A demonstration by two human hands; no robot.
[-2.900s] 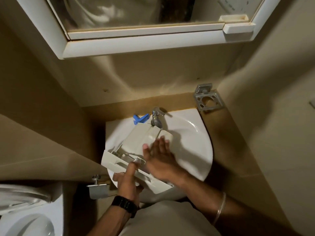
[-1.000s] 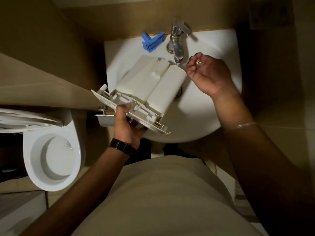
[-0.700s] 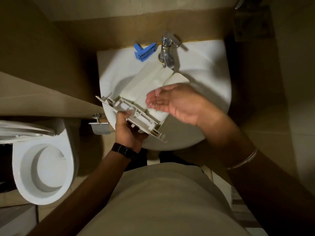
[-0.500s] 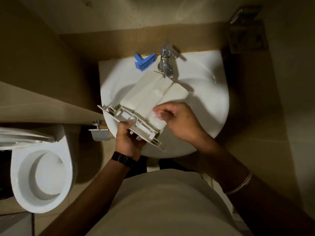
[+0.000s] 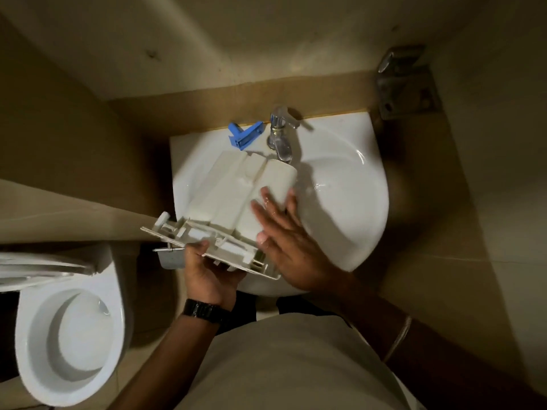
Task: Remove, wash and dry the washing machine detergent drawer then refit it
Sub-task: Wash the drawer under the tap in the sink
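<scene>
- half a second on, the right hand is lying flatter on the detergent drawer, its fingers now stretched out toward the tap where they were curled over the drawer's near end before.
- that right hand is pressing on the drawer's underside with straight, spread, wet fingers; it is gripping nothing.
- the left hand is grasping the drawer's front panel from below, thumb hooked over the panel's edge, at the near rim of the basin.
- the drawer is lying upside down and slanting across the left half of the basin, its far end sitting just under the tap's spout and its front panel jutting out past the basin's near-left rim.
- a blue plastic piece is sitting on the basin's back ledge, just left of the tap and apart from the drawer.
- whether water is running from the tap cannot be told; drops are glinting on the bowl right of the drawer.
- a black watch is showing on the left wrist and a thin bangle on the right forearm.
- left of the basin and lower, a white toilet is standing open with its lid raised.
- a metal holder is hanging on the wall beyond the basin's far-right corner.
</scene>
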